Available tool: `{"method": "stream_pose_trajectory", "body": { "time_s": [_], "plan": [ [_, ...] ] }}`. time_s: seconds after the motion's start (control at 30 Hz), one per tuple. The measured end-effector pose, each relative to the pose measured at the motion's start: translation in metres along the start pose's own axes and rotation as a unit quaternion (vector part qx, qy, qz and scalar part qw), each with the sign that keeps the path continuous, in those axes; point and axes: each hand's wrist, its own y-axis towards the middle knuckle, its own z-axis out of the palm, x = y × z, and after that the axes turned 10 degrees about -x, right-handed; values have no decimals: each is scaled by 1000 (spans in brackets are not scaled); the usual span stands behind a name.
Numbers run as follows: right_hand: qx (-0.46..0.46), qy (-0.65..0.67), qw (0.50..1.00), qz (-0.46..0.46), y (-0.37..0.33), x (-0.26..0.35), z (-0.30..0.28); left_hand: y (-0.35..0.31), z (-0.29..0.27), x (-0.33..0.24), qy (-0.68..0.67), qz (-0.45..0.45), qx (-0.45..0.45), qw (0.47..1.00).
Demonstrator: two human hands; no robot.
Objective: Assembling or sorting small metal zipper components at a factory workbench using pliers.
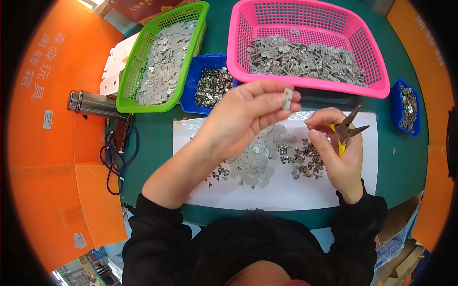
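Observation:
My left hand is raised over the white sheet, pinching a small flat metal plate between thumb and fingers. In my right hand rest needle-nose pliers with yellow handles, their jaws spread and pointing up to the right. That hand's thumb and forefinger tips come together; whether they pinch a small part I cannot make out. Below the hands lies a heap of thin grey metal plates. Small shiny metal fittings are scattered right of it, with a few more at its left.
A pink basket of metal plates stands at the back. To its left are a blue bin of shiny fittings and a green basket. Another blue bin sits far right. A steel flask and purple cord lie left.

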Motion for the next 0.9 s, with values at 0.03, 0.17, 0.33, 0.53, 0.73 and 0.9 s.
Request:
{"method": "stream_pose_trajectory", "body": {
  "time_s": [0.03, 0.17, 0.33, 0.53, 0.73, 0.9],
  "plan": [
    [-17, -8, 1000, -15, -1, -3, 2, -6, 0, 8, 8, 7, 0, 1000],
    [-21, -65, 998, -12, 1, 2, 8, -24, -2, 21, 103, 36, 7, 994],
    [23, -54, 998, 27, -2, -4, 10, -36, 0, 29, 199, 100, 21, 975],
    [29, 8, 988, 149, -3, 3, 8, -36, -10, 36, 97, 93, 25, 991],
    [48, 12, 990, 136, -6, 0, 10, -41, -11, 41, 105, 114, 6, 988],
    [49, 9, 986, 160, -5, 5, 10, -43, -11, 42, 110, 128, -2, 986]
  ]
}}
